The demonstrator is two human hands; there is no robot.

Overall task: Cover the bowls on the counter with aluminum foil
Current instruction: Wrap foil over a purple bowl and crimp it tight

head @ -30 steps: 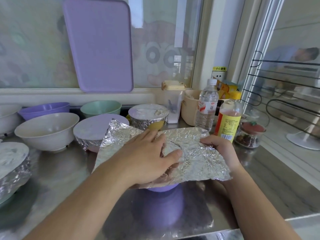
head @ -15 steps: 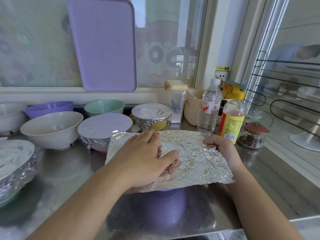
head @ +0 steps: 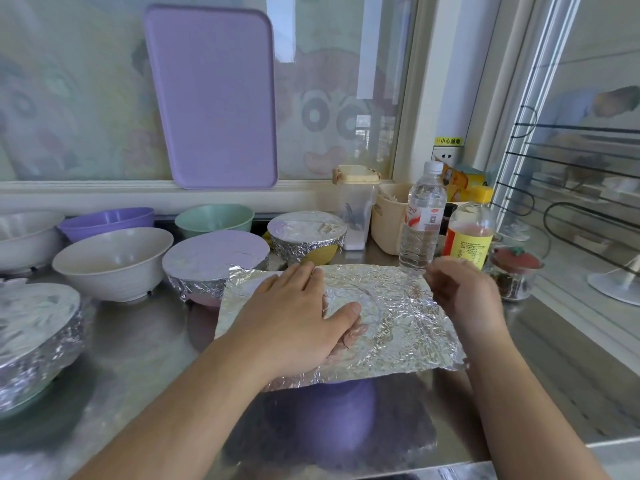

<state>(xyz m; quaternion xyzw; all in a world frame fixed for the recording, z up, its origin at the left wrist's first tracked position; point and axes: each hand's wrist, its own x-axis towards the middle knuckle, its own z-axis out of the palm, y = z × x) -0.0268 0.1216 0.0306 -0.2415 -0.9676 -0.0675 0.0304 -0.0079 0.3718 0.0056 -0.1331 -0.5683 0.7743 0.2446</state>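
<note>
Both hands met the foil sheet point(head: 391, 317): left hand point(head: 294, 320) fingers spread flat (pressing), right hand point(head: 464, 292) curled at its three-o'clock edge.

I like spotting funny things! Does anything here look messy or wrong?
Only the foil sheet: it lies crinkled and flat over the purple bowl, edges sticking out loose, not yet folded down like on the wrapped bowls behind.

foil sheet point(head: 391, 313): crinkled shiny metal | counter point(head: 145, 355): brushed steel (semi-gloss) | tray point(head: 211, 98): matt plastic
</note>
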